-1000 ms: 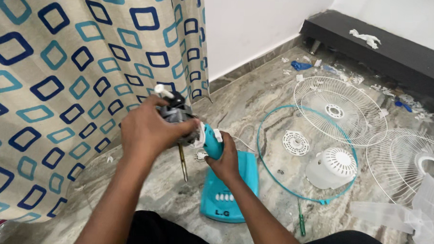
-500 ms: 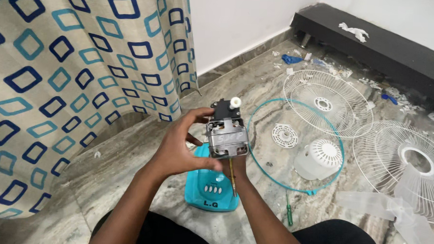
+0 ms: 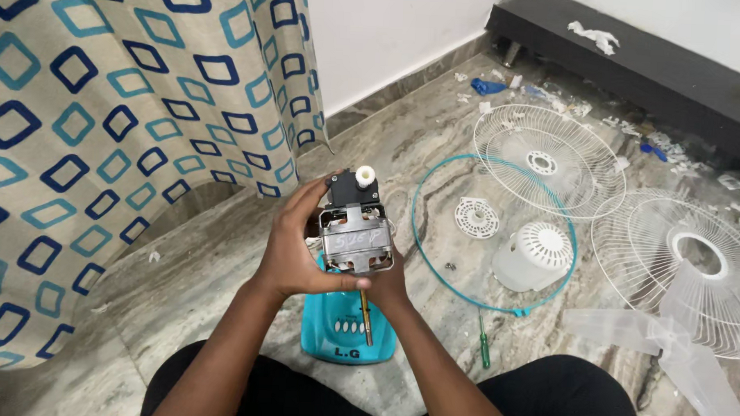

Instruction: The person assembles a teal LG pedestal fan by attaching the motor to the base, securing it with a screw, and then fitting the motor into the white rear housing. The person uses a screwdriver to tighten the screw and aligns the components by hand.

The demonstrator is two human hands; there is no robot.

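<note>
- At the left, a patterned curtain (image 3: 102,125) is hanging down to the marble floor (image 3: 221,252).
- We are clamping our left hand (image 3: 291,250) around the fan motor (image 3: 353,236), fingers curled on its left side.
- Our right hand (image 3: 388,282) is cupping the motor from beneath and is mostly hidden; its grip we cannot tell.
- The motor's shaft (image 3: 365,314) is pointing down toward us, its long axis running over the teal base (image 3: 333,334).
- Further right, a teal ring (image 3: 433,272), a green screwdriver (image 3: 483,351) and white grilles (image 3: 552,157) are lying on the floor.
</note>
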